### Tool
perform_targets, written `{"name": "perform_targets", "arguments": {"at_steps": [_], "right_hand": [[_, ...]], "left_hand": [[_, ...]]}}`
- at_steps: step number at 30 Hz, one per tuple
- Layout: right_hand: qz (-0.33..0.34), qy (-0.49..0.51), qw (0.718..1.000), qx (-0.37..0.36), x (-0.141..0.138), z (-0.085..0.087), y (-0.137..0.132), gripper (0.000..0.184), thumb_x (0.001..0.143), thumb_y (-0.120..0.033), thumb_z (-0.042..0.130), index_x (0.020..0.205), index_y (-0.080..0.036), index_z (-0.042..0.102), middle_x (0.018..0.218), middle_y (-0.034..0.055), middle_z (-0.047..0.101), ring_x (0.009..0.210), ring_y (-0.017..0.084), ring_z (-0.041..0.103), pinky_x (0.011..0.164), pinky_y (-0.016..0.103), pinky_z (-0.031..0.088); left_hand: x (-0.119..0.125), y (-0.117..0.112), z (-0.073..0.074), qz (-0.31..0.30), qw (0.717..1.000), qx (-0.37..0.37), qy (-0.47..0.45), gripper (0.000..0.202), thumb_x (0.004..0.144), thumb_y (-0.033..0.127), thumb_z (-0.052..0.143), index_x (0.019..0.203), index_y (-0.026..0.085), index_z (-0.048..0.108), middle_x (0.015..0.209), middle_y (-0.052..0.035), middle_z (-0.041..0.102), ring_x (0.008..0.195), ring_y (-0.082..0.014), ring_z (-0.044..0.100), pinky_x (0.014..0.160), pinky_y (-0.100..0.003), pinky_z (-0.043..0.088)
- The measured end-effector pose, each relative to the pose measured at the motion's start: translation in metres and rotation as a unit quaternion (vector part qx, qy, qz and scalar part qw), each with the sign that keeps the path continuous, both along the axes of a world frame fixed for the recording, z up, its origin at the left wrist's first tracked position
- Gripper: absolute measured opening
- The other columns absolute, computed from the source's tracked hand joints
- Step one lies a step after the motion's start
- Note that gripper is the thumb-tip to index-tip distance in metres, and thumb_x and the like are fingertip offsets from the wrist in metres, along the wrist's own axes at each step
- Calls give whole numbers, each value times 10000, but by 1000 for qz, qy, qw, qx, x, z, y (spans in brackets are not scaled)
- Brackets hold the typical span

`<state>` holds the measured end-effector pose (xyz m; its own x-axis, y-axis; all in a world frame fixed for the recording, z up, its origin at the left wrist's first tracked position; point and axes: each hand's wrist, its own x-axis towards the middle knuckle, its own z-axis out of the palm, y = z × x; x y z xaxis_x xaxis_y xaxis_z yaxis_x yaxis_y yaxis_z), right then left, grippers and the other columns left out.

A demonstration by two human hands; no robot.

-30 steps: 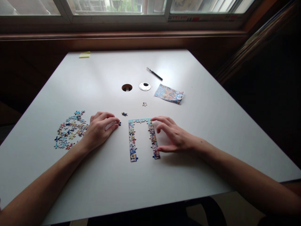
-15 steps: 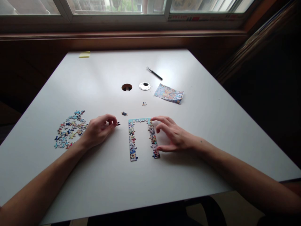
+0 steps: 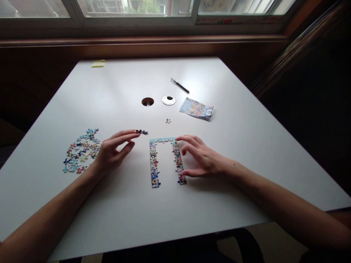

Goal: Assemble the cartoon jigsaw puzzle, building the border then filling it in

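My left hand (image 3: pixel 116 148) has its fingers stretched out and its thumb apart. Its fingertips touch a dark puzzle piece (image 3: pixel 138 131) that lies beside another dark puzzle piece (image 3: pixel 145 132). With fingers spread, my right hand (image 3: pixel 201 157) rests along the right side of a joined puzzle border (image 3: pixel 154 160). Its index fingertip is at the border's top right corner and its thumb lower on the same side. The border has a left side, a light blue top and a right side; its near end is open.
Loose puzzle pieces (image 3: pixel 82 151) lie heaped left of my left hand. Beyond the border are a small puzzle piece (image 3: pixel 168 121), a printed picture sheet (image 3: pixel 196 109), a pen (image 3: pixel 180 85), a round cover (image 3: pixel 168 100), a table hole (image 3: pixel 147 101) and a yellow sticky note (image 3: pixel 98 63).
My left hand has shifted the dark puzzle piece away from me, up beside the other dark piece, and its pinch has opened. The right hand stays in place.
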<state>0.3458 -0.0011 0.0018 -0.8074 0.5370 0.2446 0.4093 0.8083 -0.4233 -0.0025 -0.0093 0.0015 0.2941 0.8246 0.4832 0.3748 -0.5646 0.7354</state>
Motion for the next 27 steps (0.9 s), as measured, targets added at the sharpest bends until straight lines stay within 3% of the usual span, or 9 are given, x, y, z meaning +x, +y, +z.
{"name": "perform_targets", "arguments": {"at_steps": [4, 7, 11, 13, 16, 22, 27], "right_hand": [[0, -4, 1000, 5, -1, 0, 0, 485, 820, -581, 702, 1054, -224, 471, 1455, 179, 436, 1363, 343, 388, 1102, 540, 381], [-1, -9, 1000, 7, -2, 1, -1, 488, 821, -590, 697, 1058, -223, 480, 1462, 183, 431, 1371, 348, 380, 1099, 546, 380], [-4, -15, 1000, 8, -2, 2, -2, 482, 823, -585, 697, 1052, -215, 489, 1451, 197, 437, 1373, 354, 373, 1094, 550, 378], [-4, -16, 1000, 8, -2, 3, -2, 480, 823, -581, 699, 1049, -211, 495, 1453, 202, 435, 1374, 360, 368, 1090, 555, 376], [2, -14, 1000, 13, -1, 4, -2, 478, 821, -583, 696, 1046, -208, 502, 1458, 200, 432, 1381, 363, 354, 1089, 559, 369], [17, -5, 999, 27, -1, 8, -6, 377, 839, -500, 688, 1009, -206, 524, 1456, 187, 441, 1375, 358, 351, 1088, 559, 358], [19, -21, 999, 33, -1, 7, -8, 382, 852, -523, 659, 1004, -193, 541, 1467, 195, 422, 1374, 372, 338, 1082, 564, 360]], "left_hand": [[13, -10, 3, -55, 998, 6, 19, 521, 923, 143, 600, 1430, 254, 549, 1471, -149, 536, 1281, -283, 590, 956, -402, 583], [32, -23, 9, -81, 992, 69, 61, 534, 901, 111, 626, 1418, 222, 551, 1384, -157, 612, 1260, -261, 607, 990, -400, 567], [50, -38, 16, -175, 943, 248, 137, 321, 828, 128, 743, 1140, 170, 683, 1094, -96, 758, 995, -216, 711, 857, -355, 582], [52, -42, 18, -201, 921, 288, 168, 200, 838, 119, 729, 1032, 142, 687, 1011, -87, 771, 937, -214, 713, 809, -349, 573], [56, -44, 18, -203, 918, 289, 181, 140, 856, 92, 691, 990, 121, 667, 994, -106, 763, 928, -224, 700, 788, -359, 564], [67, -47, 11, -185, 936, 249, 164, 240, 802, 62, 736, 1004, 136, 629, 935, -87, 747, 883, -199, 681, 784, -338, 563], [69, -47, 8, -194, 938, 217, 190, 294, 841, 63, 699, 1114, 138, 619, 1049, -98, 742, 983, -209, 659, 829, -354, 555]]}}
